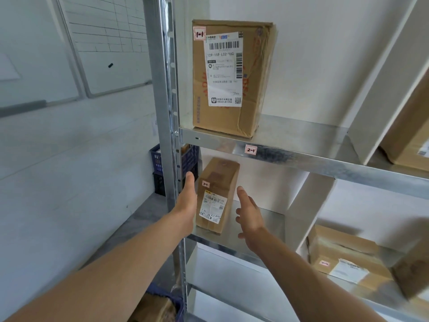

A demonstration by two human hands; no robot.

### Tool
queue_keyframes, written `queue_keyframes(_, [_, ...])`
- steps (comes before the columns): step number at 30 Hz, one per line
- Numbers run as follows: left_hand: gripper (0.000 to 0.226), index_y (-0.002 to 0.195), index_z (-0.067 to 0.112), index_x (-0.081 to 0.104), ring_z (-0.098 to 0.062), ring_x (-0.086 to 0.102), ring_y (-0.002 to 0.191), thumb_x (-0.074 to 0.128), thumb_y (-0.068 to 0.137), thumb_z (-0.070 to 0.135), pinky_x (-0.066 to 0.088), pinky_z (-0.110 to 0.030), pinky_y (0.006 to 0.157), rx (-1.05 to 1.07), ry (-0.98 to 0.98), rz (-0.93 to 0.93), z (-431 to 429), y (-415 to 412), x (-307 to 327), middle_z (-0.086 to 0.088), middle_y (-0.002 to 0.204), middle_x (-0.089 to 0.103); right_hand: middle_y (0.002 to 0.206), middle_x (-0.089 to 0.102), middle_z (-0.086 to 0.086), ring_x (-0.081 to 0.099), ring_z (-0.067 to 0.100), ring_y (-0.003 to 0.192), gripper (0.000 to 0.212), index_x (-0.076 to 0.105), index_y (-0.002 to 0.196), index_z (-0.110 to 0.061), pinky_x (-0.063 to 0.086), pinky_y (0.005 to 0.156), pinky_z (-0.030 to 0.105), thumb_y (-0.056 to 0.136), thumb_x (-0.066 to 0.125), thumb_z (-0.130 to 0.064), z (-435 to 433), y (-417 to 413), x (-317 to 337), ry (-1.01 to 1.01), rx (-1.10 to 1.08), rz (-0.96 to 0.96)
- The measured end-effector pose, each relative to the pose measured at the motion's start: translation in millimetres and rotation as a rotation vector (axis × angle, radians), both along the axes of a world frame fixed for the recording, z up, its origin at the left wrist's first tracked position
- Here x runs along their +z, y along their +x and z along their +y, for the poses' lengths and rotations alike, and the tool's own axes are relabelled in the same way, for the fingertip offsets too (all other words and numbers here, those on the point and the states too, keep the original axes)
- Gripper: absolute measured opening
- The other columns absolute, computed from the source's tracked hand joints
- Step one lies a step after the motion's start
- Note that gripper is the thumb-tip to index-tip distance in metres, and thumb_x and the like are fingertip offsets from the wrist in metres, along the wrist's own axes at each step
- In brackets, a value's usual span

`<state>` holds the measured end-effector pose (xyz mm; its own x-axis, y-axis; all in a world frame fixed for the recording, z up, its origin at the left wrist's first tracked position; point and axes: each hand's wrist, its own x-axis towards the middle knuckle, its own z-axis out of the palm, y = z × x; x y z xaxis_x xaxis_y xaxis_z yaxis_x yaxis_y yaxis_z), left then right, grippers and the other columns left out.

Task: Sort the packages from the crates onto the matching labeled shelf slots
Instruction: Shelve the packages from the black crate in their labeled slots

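White wall fills the left side, with a whiteboard (111, 43) mounted on it and stacked blue crates (157, 163) on the floor in the corner. Just right of them rises the grey metal upright (166, 101) of a shelving rack.

The left hand (188, 198) reaches past this upright with straight fingers, lying flat along the left face of a small brown package (218, 194). Whether it touches the cardboard cannot be told. It grasps nothing.

The package stands upright on the middle shelf (269, 219) at its left end. It carries a small tag reading 2-1 and a white shipping slip.

The right hand (249, 217) is released too, fingers loosely spread, near the package's right side but apart from it.

On the front edge of the upper shelf (301, 138), above this slot, sits a label (251, 150) reading 2-1. A large box (232, 75) tagged 1-1 stands upright on that shelf.

Further right, beyond a white divider (308, 205), another package (343, 254) lies on the middle level. A further box (411, 135) shows partly at the right edge on the upper level.
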<state>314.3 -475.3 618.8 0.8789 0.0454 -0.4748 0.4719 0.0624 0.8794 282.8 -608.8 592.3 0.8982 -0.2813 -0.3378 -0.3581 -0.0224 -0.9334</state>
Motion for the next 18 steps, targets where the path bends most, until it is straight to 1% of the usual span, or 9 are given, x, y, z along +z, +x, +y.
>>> queue_keyframes(4, [0.073, 0.154, 0.028, 0.033, -0.037, 0.033, 0.147, 0.019, 0.098, 0.073, 0.025, -0.057, 0.119, -0.024, -0.051, 0.008, 5.4, -13.7, -0.8, -0.009, 0.161, 0.035, 0.160, 0.042, 0.010, 0.044, 0.037, 0.142, 0.065, 0.039, 0.152, -0.028, 0.033, 0.119, 0.062, 0.101, 0.034, -0.068, 7.0, -12.9, 0.4, -0.003, 0.001, 0.018])
queue_keyframes(7, [0.075, 0.155, 0.029, 0.031, -0.036, 0.027, 0.150, 0.020, 0.097, 0.074, 0.019, -0.057, 0.120, -0.033, -0.051, 0.014, 8.9, -19.7, -2.1, -0.007, 0.163, 0.032, 0.160, 0.043, 0.010, 0.045, 0.036, 0.141, 0.065, 0.040, 0.151, -0.027, 0.034, 0.118, 0.061, 0.102, 0.034, -0.068, 11.8, -21.3, 2.8, -0.006, -0.005, 0.017])
queue_keyframes(9, [0.075, 0.156, 0.029, 0.031, -0.036, 0.028, 0.149, 0.021, 0.096, 0.074, 0.019, -0.058, 0.121, -0.041, -0.061, 0.014, 12.7, -21.9, -2.8, -0.008, 0.162, 0.033, 0.159, 0.044, 0.011, 0.046, 0.036, 0.140, 0.063, 0.041, 0.150, -0.027, 0.034, 0.118, 0.061, 0.102, 0.034, -0.067, 15.3, -25.5, 5.8, -0.012, -0.011, 0.009])
queue_keyframes(11, [0.074, 0.156, 0.028, 0.031, -0.035, 0.029, 0.149, 0.020, 0.097, 0.073, 0.019, -0.058, 0.121, -0.059, -0.073, 0.001, 17.5, -25.9, -1.3, -0.009, 0.161, 0.035, 0.158, 0.045, 0.011, 0.048, 0.035, 0.136, 0.058, 0.044, 0.145, -0.027, 0.036, 0.117, 0.059, 0.103, 0.034, -0.066, 19.2, -28.4, 9.2, -0.021, -0.011, -0.005])
queue_keyframes(13, [0.073, 0.155, 0.027, 0.034, -0.035, 0.030, 0.149, 0.017, 0.098, 0.071, 0.018, -0.057, 0.120, -0.096, -0.081, -0.007, 23.7, -30.7, 2.1, -0.009, 0.160, 0.037, 0.156, 0.046, 0.012, 0.049, 0.033, 0.132, 0.047, 0.046, 0.134, -0.030, 0.036, 0.116, 0.058, 0.104, 0.034, -0.064, 25.4, -30.2, 11.7, -0.021, -0.021, -0.014])
queue_keyframes(14, [0.074, 0.154, 0.027, 0.034, -0.034, 0.030, 0.149, 0.015, 0.098, 0.071, 0.017, -0.057, 0.119, -0.119, -0.076, -0.010, 27.8, -31.5, 0.9, -0.009, 0.160, 0.038, 0.157, 0.045, 0.012, 0.048, 0.034, 0.134, 0.048, 0.045, 0.135, -0.030, 0.035, 0.115, 0.058, 0.104, 0.034, -0.064, 30.0, -31.2, 12.1, -0.021, -0.024, -0.014])
queue_keyframes(16, [0.076, 0.155, 0.026, 0.034, -0.034, 0.031, 0.148, 0.013, 0.098, 0.072, 0.017, -0.057, 0.119, -0.144, -0.061, -0.010, 38.8, -32.4, -3.6, -0.008, 0.160, 0.037, 0.160, 0.043, 0.012, 0.044, 0.036, 0.141, 0.058, 0.042, 0.147, -0.026, 0.034, 0.116, 0.058, 0.104, 0.033, -0.064, 41.4, -33.8, 10.7, -0.016, -0.025, 0.001])
queue_keyframes(18, [0.082, 0.158, 0.026, 0.028, -0.034, 0.026, 0.150, 0.015, 0.095, 0.077, 0.016, -0.058, 0.119, -0.133, -0.049, 0.006, 51.0, -29.7, -10.1, -0.007, 0.164, 0.030, 0.161, 0.041, 0.011, 0.041, 0.036, 0.145, 0.061, 0.039, 0.152, -0.026, 0.033, 0.117, 0.057, 0.105, 0.033, -0.064, 55.4, -38.1, 9.7, -0.007, -0.020, 0.007])
